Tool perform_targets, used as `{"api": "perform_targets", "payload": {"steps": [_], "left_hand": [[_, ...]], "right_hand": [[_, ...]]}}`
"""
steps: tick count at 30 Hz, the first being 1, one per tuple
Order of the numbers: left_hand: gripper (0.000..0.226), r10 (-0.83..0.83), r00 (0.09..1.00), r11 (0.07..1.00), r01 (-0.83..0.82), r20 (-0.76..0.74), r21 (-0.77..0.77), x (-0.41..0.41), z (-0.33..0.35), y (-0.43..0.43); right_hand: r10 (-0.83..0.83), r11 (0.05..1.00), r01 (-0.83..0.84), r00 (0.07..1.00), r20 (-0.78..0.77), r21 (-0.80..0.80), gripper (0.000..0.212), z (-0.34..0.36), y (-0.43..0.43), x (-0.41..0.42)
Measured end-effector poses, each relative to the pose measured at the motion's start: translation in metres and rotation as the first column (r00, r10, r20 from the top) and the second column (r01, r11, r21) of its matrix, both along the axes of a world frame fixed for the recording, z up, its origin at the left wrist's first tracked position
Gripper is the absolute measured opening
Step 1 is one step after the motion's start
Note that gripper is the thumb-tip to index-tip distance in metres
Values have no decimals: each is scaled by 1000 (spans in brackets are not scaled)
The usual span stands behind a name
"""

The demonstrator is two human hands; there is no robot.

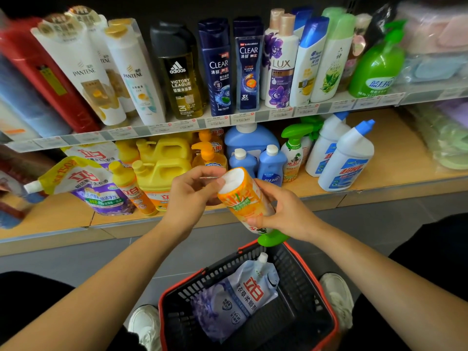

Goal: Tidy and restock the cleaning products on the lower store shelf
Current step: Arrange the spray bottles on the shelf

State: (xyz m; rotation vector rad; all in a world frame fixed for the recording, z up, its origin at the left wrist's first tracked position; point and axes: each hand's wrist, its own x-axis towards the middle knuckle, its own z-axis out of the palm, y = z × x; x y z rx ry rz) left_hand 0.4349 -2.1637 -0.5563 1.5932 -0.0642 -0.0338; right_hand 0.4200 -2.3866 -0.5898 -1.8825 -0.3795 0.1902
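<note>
An orange spray bottle (241, 198) with a green trigger head is held upside down in front of the lower shelf (395, 158), white base pointing up. My left hand (191, 196) pinches its base end with curled fingers. My right hand (283, 211) grips its lower body near the green head. On the lower shelf stand yellow jugs (162, 160), blue bottles (269, 164), a matching green-topped spray bottle (292, 154) and white toilet-cleaner bottles (347, 160). Purple refill pouches (98, 183) lie at the left.
A black basket with red rim (329, 295) sits on the floor between my feet, holding a lavender refill pouch (243, 295). The upper shelf (228, 120) carries shampoo and body-wash bottles. Bare wood shows at the lower shelf's right end (405, 163).
</note>
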Motion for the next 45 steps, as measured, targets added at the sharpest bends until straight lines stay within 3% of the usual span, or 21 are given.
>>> {"api": "perform_targets", "payload": {"steps": [4,7,10,13,16,20,25,28,31,34,37,40,42,45], "left_hand": [[26,-14,994,992,1,-108,-123,-2,-9,-1],[30,-101,969,994,109,-225,21,-12,-27,-7],[43,-301,894,903,379,-332,203,-20,-50,-14],[43,-378,846,840,484,-377,246,-25,-66,-20],[29,-336,865,907,404,-372,120,-25,-72,-25],[33,-159,921,984,177,-355,19,-16,-70,-26],[39,-112,945,992,89,-308,-88,-11,-67,-32],[42,-115,948,990,85,-296,-112,-10,-66,-37],[32,-78,965,993,53,-249,-104,-4,-60,-37],[32,-37,985,997,26,-166,-67,9,-51,-31],[35,-24,998,993,31,-59,110,24,-48,-25],[36,-55,997,926,33,49,376,38,-54,-21],[35,-98,994,864,56,57,500,44,-62,-19],[36,-139,990,819,106,15,564,48,-76,-19]], "right_hand": [[-79,992,87,994,-80,94,54,-3,-2,5],[-141,954,182,974,-180,237,51,-4,-5,10],[-179,895,266,950,-256,359,55,0,-6,11],[-196,843,333,922,-335,423,50,5,-8,10],[-203,819,380,893,-402,430,47,4,-12,10],[-227,804,452,833,-505,386,34,-2,-24,16],[-197,652,568,767,-611,502,30,-12,-28,23],[-168,596,589,756,-633,546,42,-16,-29,27],[-151,629,596,724,-673,499,45,-18,-33,32],[-297,767,601,641,-707,223,41,-18,-40,30],[-492,791,612,626,-604,-10,25,-18,-50,35],[-634,772,616,724,-273,-159,9,-7,-65,58],[-611,769,583,791,-34,-264,18,2,-75,77],[-471,736,514,856,212,-441,36,7,-91,104]]}}
